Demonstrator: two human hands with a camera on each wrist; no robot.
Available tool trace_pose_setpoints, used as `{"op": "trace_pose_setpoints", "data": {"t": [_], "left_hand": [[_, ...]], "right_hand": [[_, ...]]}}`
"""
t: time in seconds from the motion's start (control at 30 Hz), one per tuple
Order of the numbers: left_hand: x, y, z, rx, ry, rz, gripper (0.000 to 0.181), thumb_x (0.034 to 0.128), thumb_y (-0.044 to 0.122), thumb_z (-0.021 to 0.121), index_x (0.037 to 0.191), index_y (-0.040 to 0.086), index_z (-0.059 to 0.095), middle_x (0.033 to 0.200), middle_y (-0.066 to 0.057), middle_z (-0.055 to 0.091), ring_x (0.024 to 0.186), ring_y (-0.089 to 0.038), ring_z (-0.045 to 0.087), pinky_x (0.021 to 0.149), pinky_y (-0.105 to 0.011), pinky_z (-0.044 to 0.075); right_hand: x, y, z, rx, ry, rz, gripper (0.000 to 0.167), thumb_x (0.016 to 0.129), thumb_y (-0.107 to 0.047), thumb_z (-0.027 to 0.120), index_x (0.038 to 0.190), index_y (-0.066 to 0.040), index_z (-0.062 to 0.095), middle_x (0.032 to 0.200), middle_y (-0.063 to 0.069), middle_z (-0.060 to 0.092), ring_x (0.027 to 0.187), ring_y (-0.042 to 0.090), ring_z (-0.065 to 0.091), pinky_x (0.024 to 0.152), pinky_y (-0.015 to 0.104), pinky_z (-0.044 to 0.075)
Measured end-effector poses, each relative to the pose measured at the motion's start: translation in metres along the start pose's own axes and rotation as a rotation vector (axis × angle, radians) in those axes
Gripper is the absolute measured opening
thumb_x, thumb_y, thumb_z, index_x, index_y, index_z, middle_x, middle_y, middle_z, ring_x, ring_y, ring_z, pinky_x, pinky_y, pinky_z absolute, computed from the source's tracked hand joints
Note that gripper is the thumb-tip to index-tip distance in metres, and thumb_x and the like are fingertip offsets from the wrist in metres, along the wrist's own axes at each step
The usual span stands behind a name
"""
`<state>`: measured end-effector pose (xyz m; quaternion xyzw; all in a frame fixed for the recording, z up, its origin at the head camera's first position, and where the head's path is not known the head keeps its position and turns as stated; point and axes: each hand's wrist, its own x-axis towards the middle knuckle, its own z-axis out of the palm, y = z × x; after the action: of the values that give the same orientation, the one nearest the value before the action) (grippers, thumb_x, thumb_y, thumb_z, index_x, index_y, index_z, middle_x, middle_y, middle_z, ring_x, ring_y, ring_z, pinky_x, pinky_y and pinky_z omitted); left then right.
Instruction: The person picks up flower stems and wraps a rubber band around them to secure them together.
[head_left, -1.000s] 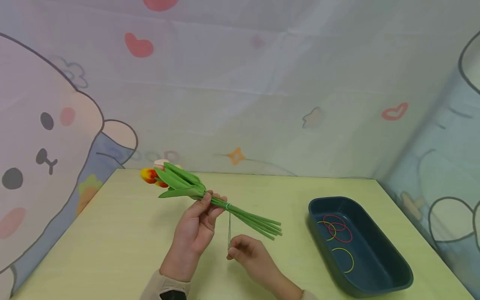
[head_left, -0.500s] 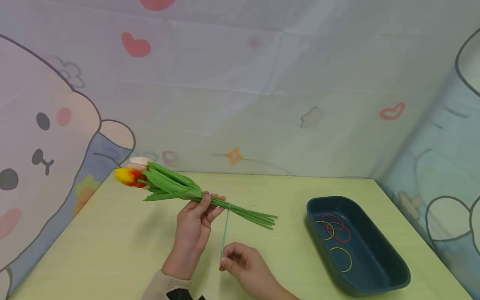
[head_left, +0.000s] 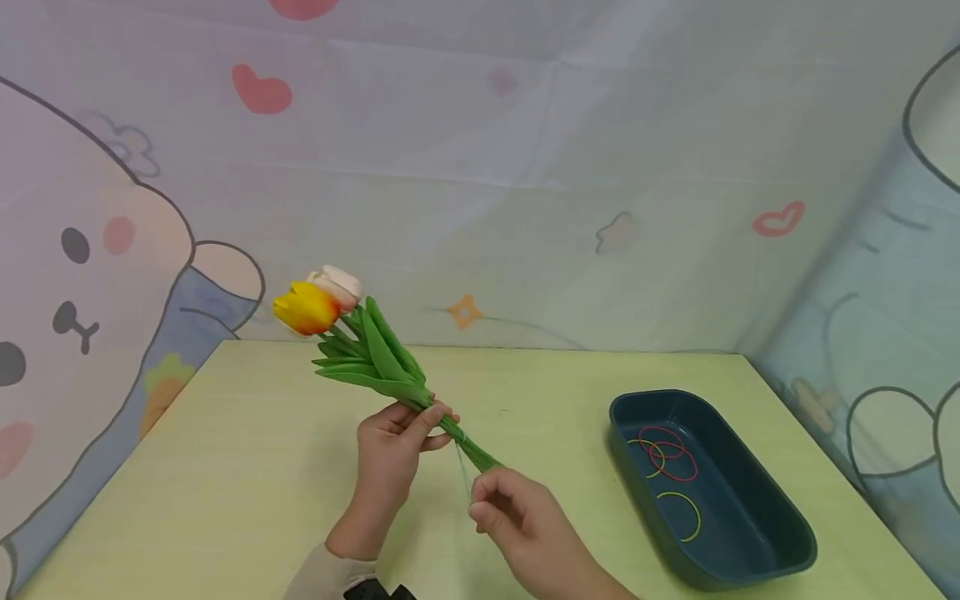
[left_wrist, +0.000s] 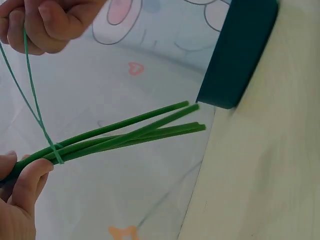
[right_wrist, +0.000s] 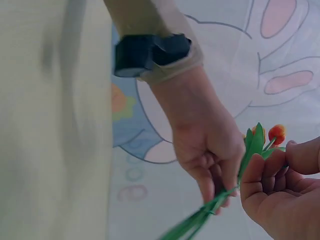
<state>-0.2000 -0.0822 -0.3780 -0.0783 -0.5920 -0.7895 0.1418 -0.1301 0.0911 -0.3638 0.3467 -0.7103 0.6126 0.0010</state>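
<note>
My left hand (head_left: pixel 393 450) grips a bunch of artificial tulips (head_left: pixel 382 354) by the stems, just below the leaves. The yellow-orange and pale pink heads lean up to the left, and the stems (left_wrist: pixel 125 137) slant down to the right. Round the stems, close to the left fingertips, loops a thin green rubber band (left_wrist: pixel 37 115). My right hand (head_left: pixel 528 525) pinches the band's other end and holds it stretched away from the stems. In the head view that hand partly covers the stem ends.
On the right of the pale yellow table (head_left: pixel 255 467) stands a dark blue tray (head_left: pixel 750 508). Several red and yellow rubber bands (head_left: pixel 667 454) lie in it. A printed cloth (head_left: pixel 450 167) hangs behind the table.
The tulips first shifted left, then their heads swung up and right as the left hand turned. My right hand moved down, then back up and right, still holding the stretched band.
</note>
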Motion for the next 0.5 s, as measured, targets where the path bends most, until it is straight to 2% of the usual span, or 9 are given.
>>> {"op": "trace_pose_setpoints", "data": {"t": [0.1,0.2,0.4,0.5], "left_hand": [[-0.002,-0.001,0.001,0.079,-0.061,0.019,0.016,0.0859,-0.005,0.067,0.096,-0.017,0.063,0.077,-0.003,0.071,0.076,-0.013,0.071,0.068,-0.031,0.062],[-0.003,0.0,0.002,0.12,-0.119,0.029,0.016,0.0852,-0.005,0.068,0.096,-0.017,0.064,0.077,-0.005,0.071,0.074,-0.012,0.071,0.071,-0.031,0.062],[-0.005,0.003,0.002,0.091,-0.244,0.015,0.021,0.0871,-0.003,0.067,0.098,-0.02,0.061,0.077,0.003,0.07,0.073,-0.011,0.07,0.073,-0.034,0.062],[-0.006,0.007,0.002,0.086,-0.323,0.002,0.022,0.0875,-0.003,0.066,0.097,-0.022,0.06,0.077,0.002,0.07,0.073,-0.012,0.07,0.072,-0.037,0.062]], "right_hand": [[0.0,-0.003,-0.009,-0.027,0.031,-0.027,0.006,0.097,-0.005,0.053,0.093,0.0,0.052,0.079,0.015,0.049,0.071,0.015,0.052,0.063,0.023,0.051],[0.0,-0.006,-0.019,-0.066,0.078,-0.041,0.004,0.096,-0.002,0.054,0.092,-0.002,0.053,0.078,0.013,0.05,0.07,0.014,0.053,0.062,0.024,0.052],[0.001,-0.008,-0.039,-0.135,0.181,-0.089,0.006,0.096,-0.002,0.054,0.092,0.003,0.054,0.078,0.01,0.05,0.071,0.014,0.054,0.064,0.023,0.053],[0.001,-0.009,-0.047,-0.15,0.217,-0.095,0.008,0.095,-0.002,0.055,0.093,0.005,0.053,0.079,0.008,0.051,0.071,0.014,0.054,0.065,0.021,0.052]]}}
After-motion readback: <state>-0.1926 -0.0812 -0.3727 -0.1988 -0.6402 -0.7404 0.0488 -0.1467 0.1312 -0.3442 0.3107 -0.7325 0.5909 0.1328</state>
